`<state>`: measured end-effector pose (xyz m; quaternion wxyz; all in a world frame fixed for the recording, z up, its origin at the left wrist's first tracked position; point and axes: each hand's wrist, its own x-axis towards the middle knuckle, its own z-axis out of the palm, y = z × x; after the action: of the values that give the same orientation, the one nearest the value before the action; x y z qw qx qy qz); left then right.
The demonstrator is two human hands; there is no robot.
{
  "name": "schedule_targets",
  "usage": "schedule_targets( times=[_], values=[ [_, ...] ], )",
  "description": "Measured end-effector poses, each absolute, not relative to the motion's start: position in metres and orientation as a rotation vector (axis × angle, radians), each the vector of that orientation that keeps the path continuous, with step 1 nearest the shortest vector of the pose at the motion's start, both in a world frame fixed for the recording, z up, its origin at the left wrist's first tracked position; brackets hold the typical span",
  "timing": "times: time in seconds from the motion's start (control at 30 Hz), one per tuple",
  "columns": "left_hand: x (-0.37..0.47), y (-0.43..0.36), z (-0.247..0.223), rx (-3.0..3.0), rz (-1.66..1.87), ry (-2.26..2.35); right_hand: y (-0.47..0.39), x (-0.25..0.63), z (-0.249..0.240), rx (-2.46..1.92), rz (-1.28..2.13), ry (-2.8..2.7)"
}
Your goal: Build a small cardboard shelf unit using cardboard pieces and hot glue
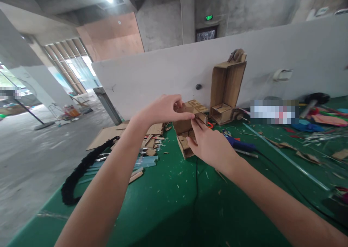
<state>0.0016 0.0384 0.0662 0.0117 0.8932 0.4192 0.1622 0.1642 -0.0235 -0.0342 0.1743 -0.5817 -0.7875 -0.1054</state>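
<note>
Here we are over the green desk (163, 210), and both of our hands are at the open cardboard box (182, 126), which sits around mid-width towards the far edge. Our left hand (160, 111) arches in from the left, fingers half curled and thumb stretched along the box's upper edge; we can't tell whether it grips. Our right hand (210, 143) meets it there, fingers nearly straight against that edge, thumb spread apart in front of the box, its hold also unclear. Just beyond, at the far edge, a taller cardboard piece (231, 82) stands upright by the white wall (152, 76). Right of our right hand lies a blue tool (241, 144) with a black cable, while pale blue strips (146, 161) and a fuzzy black strip (78, 176) lie towards the left edge.
</note>
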Motion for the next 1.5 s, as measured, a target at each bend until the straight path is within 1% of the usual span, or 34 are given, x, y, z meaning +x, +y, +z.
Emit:
schedule_targets(
  times=[0.17, 0.27, 0.53, 1.07, 1.5],
  values=[
    [0.004, 0.04, 0.073, 2.821, 0.324, 1.178, -0.023, 0.166, -0.032, -1.66, -0.329, -2.236],
    [0.006, 0.039, 0.077, 2.844, 0.196, 1.188, -0.022, 0.166, -0.032, -1.657, -0.324, -2.23],
    [0.013, 0.026, 0.086, 2.803, 0.134, 1.202, -0.023, 0.168, -0.032, -1.629, -0.307, -2.198],
    [0.015, 0.041, 0.065, 2.802, 0.415, 1.117, -0.019, 0.173, -0.035, -1.584, -0.388, -2.203],
    [0.013, 0.043, 0.064, 2.702, 0.461, 1.12, -0.019, 0.178, -0.036, -1.581, -0.526, -2.236]
  ],
)
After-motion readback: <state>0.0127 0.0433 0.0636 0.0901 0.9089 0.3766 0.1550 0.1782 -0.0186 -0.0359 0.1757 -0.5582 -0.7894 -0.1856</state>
